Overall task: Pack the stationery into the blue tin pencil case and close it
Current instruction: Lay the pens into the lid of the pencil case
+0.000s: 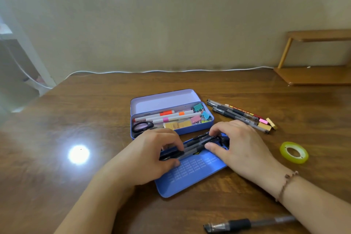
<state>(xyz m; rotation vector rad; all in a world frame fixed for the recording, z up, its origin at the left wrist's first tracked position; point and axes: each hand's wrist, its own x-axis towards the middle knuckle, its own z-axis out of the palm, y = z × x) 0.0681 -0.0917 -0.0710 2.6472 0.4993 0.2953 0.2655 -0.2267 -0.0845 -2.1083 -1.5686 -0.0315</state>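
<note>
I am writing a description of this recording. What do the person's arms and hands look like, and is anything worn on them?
Both forearms are bare, with no sleeves in view. The left hand has no ring, watch or glove that shows. The right hand is also bare, but the right wrist carries a thin bracelet of small brownish beads. No markings are visible on either arm.

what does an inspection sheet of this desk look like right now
surface: brown wooden table, glossy, with a lamp glare spot
job's things: blue tin pencil case open, holding markers, scissors, binder clips; blue tray in front with black pens
clutter: pens and erasers right of the tin; tape roll; one pen near the front edge
grips: left hand and right hand hold the black pens on the tray
cables: white cable along the wall
surroundings: beige wall; wooden shelf at back right
</note>
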